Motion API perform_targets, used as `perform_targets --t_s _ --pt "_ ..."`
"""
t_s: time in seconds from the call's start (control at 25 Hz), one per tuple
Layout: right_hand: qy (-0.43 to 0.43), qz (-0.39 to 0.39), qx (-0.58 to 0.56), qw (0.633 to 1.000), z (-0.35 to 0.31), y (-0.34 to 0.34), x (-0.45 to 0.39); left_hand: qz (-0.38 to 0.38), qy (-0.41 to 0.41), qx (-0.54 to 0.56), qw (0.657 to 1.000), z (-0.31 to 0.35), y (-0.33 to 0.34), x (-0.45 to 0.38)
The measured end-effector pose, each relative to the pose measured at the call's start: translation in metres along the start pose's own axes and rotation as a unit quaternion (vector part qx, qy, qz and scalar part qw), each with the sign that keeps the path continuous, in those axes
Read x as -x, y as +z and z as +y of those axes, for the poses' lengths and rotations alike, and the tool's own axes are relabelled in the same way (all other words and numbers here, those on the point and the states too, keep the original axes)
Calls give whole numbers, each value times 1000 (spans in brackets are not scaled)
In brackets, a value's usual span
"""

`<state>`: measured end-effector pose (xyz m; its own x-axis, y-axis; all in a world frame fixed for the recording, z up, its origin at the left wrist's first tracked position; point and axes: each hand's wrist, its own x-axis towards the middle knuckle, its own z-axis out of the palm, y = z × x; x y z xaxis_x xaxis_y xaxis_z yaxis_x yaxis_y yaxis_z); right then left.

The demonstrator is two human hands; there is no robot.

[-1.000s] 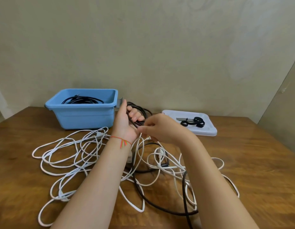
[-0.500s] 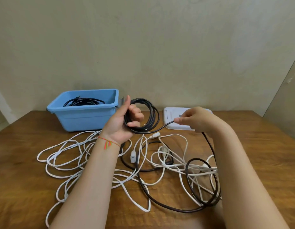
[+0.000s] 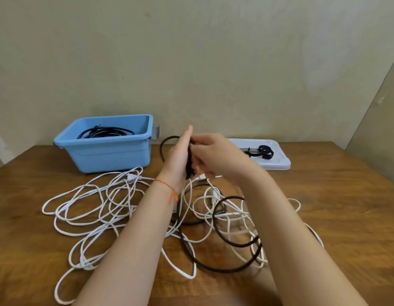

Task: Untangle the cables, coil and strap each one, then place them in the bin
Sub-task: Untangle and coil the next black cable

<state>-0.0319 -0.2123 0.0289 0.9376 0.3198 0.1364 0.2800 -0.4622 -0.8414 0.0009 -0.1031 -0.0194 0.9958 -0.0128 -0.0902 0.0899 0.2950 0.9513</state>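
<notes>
My left hand [image 3: 178,157] holds a coil of black cable [image 3: 164,146] upright above the table, a little right of the blue bin [image 3: 107,151]. My right hand [image 3: 213,155] is pressed against the same coil and grips its strand. The loose tail of that black cable [image 3: 216,269] loops down over the table in front of me. A tangle of white cables [image 3: 96,206] is spread over the wood on both sides of my arms. A coiled black cable [image 3: 105,131] lies inside the bin.
A white tray [image 3: 277,164] with black straps [image 3: 261,151] sits at the back right, behind my right hand. A wall runs just behind the bin and tray. The wooden table [image 3: 346,206] extends to the right.
My right hand has come back from the right to the coil in my left hand, laying on another loop. The loose black tail on the table has shifted and shortened.
</notes>
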Motion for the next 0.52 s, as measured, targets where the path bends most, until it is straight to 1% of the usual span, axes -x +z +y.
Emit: perform_targets --t_s 0.08,0.12,0.16,0.2,0.28,0.36,0.4,0.44,0.48,0.52 --pt "-63 -30 126 990 -9 12 4 66 11 85 994 5 -8 -4" --pt "-72 -56 155 984 -10 14 6 89 15 151 984 9 -13 -6" --pt "-66 -91 157 981 -9 13 7 93 13 227 969 11 -19 -8" --pt "-47 -126 145 980 -8 10 9 81 10 299 951 15 -24 -8" --pt "13 -162 136 977 -3 1 10 56 13 396 916 18 -36 -9" --pt "75 -146 179 970 11 -13 6 4 8 460 888 18 -48 -10" --pt "98 -117 199 968 20 -21 3 -38 0 480 877 19 -52 -9" --pt "112 -88 186 972 29 -28 1 -91 -13 489 868 20 -55 -7" --pt "117 -66 136 981 38 -33 -2 -148 -29 483 863 20 -57 -5" --pt "113 -53 56 991 46 -38 -4 -208 -45 465 860 20 -57 -4"
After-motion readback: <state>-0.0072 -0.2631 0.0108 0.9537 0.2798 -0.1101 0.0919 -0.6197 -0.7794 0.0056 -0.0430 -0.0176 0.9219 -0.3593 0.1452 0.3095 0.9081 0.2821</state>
